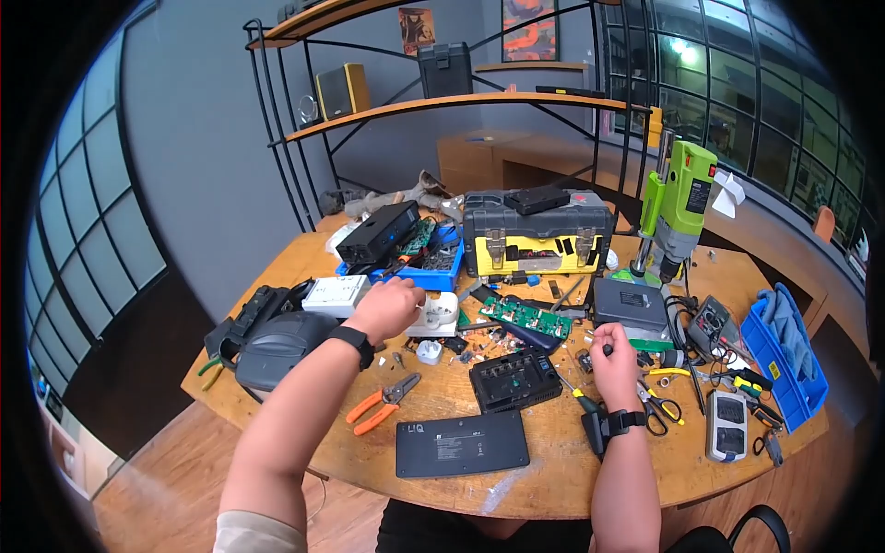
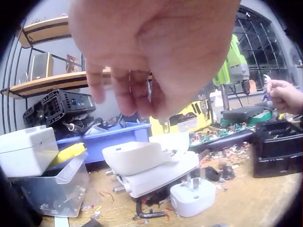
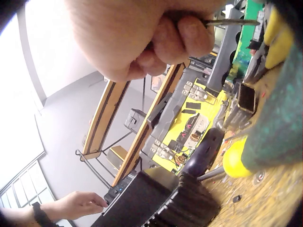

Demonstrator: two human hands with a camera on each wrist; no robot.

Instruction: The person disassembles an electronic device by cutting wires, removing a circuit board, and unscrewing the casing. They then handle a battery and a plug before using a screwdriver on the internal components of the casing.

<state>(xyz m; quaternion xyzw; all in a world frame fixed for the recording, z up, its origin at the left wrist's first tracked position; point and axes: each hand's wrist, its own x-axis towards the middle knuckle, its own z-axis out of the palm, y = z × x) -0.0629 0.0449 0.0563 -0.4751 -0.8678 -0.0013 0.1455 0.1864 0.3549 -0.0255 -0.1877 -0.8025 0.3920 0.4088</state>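
Observation:
My left hand (image 1: pixel 392 309) hovers over an opened white plug casing (image 2: pixel 130 158), fingers pointing down. Between its thumb and fingers it pinches a small shiny metal piece (image 2: pixel 150 90). Close by lie a white plug (image 2: pixel 193 196) with prongs up and a white box (image 1: pixel 336 295). My right hand (image 1: pixel 615 364) is curled round a thin-shafted tool (image 3: pixel 232 21); its dark end (image 1: pixel 607 349) pokes out, and I cannot tell its kind. That hand is above the table's right side, near a green-and-yellow screwdriver (image 1: pixel 583 398) and scissors (image 1: pixel 660 409).
A black battery charger (image 1: pixel 516 380), orange-handled wire strippers (image 1: pixel 383 404) and a flat black panel (image 1: pixel 463 444) lie in front. Behind are a green circuit board (image 1: pixel 525 317), a blue tray (image 1: pixel 433 279), a yellow-black toolbox (image 1: pixel 537 235) and a green drill press (image 1: pixel 682 198).

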